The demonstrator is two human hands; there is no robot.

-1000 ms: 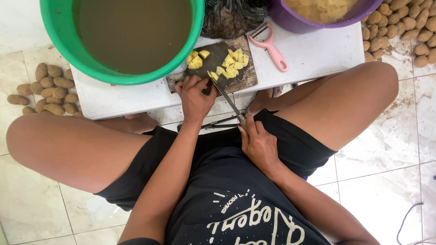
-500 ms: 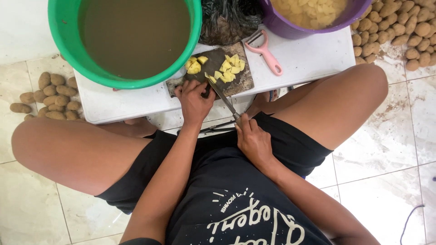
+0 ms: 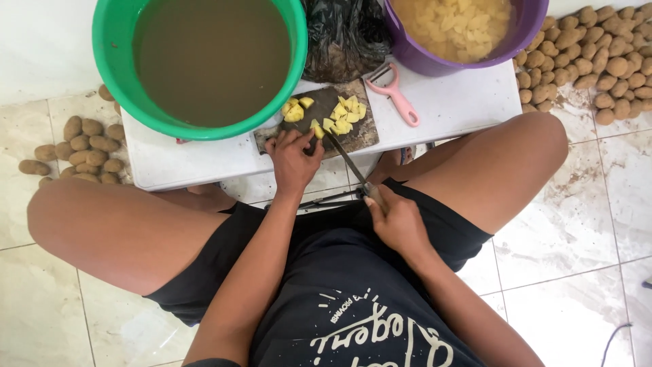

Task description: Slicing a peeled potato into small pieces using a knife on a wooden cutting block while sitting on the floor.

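My left hand (image 3: 293,158) presses down on a piece of peeled potato at the near edge of the dark cutting board (image 3: 363,133). My right hand (image 3: 397,221) grips the handle of a long knife (image 3: 346,158), whose blade slants up onto the board beside my left fingers. Yellow potato chunks (image 3: 343,113) lie in a loose pile on the board. The board rests on a low white table (image 3: 455,102) between my knees.
A green tub (image 3: 109,61) of murky water sits at the table's far left, a purple tub (image 3: 435,62) of cut potato at the far right, a black plastic bag (image 3: 343,37) between them. A pink peeler (image 3: 394,95) lies beside the board. Unpeeled potatoes (image 3: 598,54) lie heaped on the tiled floor at both sides.
The knife blade has shifted slightly right on the board and my right hand has drawn back a little. The view has tilted, showing more of the purple tub.
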